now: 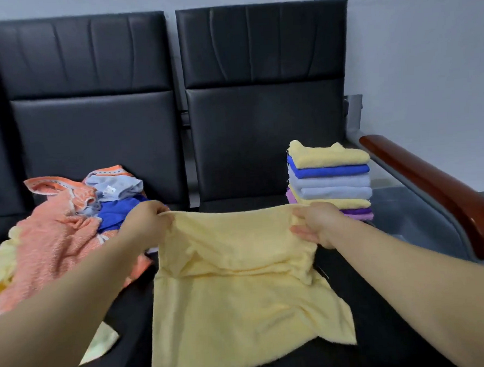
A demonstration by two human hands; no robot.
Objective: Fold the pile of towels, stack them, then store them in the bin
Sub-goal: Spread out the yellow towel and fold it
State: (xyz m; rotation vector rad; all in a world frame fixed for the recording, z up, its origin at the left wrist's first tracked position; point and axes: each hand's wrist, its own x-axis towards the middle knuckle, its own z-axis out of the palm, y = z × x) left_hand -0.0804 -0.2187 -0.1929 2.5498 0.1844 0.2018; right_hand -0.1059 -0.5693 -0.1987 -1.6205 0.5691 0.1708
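A pale yellow towel (242, 296) hangs stretched between my hands over the black seat, its lower part lying on the cushion. My left hand (148, 220) pinches its top left corner and my right hand (314, 224) grips the top right corner. A neat stack of folded towels (330, 182), yellow, blue, grey-blue and purple, stands on the right seat behind my right hand. An unfolded pile (62, 222) of orange, blue and light blue towels lies on the left seat. No bin is in view.
Black padded seats (261, 142) with tall backrests fill the view. A brown wooden armrest (434, 188) runs along the right side. A pale towel corner (102, 345) pokes out under my left forearm.
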